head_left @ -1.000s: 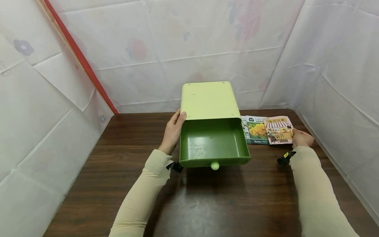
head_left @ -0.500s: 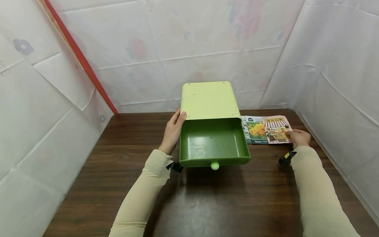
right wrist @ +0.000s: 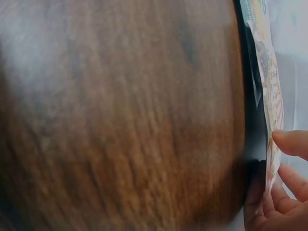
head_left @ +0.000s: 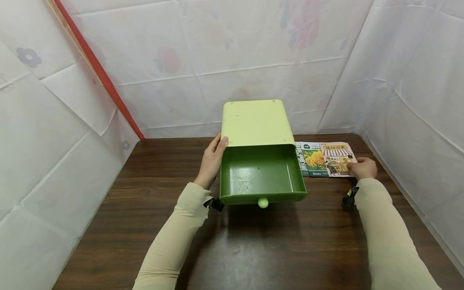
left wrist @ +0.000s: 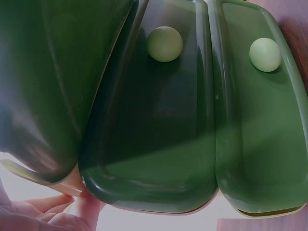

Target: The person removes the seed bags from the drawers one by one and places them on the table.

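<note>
A pale green storage box (head_left: 257, 123) stands on the table with its top drawer (head_left: 262, 169) pulled out and bare inside. My left hand (head_left: 212, 161) grips the box's left front edge, thumb on the upper corner and fingers along the side. In the left wrist view, two closed drawer fronts with round knobs (left wrist: 165, 44) show beside that hand. To the right of the box, my right hand (head_left: 363, 168) pinches the near right edge of a flat pink packet (head_left: 338, 157) printed with a striped awning. The right wrist view has the thumb (right wrist: 291, 143) above it and fingers below.
Left of the pink packet lies a packet with a yellow flower (head_left: 314, 160), and a black-and-white one (head_left: 300, 157) partly hidden by the box. The dark wooden table (head_left: 159, 181) has white sheeting (head_left: 417, 100) along its back and sides.
My right hand has shifted a little to the left, its fingertips reaching further over the pink packet, which has slid slightly left. My left hand and the box have not moved.
</note>
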The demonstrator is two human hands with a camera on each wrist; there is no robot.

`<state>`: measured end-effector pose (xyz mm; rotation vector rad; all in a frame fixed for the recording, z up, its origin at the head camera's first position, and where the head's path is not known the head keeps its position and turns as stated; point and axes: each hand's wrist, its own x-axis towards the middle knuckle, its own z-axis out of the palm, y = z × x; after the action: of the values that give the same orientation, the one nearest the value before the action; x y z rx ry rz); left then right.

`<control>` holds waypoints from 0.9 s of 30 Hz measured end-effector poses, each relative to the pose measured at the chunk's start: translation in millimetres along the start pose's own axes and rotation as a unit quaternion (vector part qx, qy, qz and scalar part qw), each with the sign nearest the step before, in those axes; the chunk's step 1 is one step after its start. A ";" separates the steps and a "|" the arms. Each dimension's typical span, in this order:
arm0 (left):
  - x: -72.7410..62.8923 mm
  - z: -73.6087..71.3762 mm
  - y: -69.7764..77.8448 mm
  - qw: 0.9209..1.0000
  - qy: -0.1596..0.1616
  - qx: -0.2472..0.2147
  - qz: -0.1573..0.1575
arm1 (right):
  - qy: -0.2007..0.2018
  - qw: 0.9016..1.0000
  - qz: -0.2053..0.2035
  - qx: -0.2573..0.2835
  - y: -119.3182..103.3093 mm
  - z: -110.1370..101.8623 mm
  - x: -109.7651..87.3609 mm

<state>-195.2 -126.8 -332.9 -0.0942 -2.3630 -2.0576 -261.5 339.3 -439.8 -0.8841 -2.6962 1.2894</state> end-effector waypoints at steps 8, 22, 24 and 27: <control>0.0 -0.1 -0.3 1.000 -0.001 0.001 0.001 | 0.011 0.998 -0.015 -0.053 -1.2 2.0 1.5; 0.4 -0.6 -0.7 1.000 0.002 0.007 -0.001 | 0.013 0.997 -0.013 -0.071 -1.0 1.3 1.8; 0.6 -0.7 -0.8 1.000 0.001 0.009 0.001 | 0.013 0.997 -0.013 -0.070 -3.5 0.0 -0.2; 0.7 -0.7 -1.2 1.000 0.000 0.011 0.005 | 0.019 0.998 -0.016 -0.050 -8.3 -0.2 -0.7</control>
<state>-195.9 -127.7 -334.0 -0.1066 -2.3786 -2.0279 -264.9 335.0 -433.5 -0.8623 -2.7540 1.1282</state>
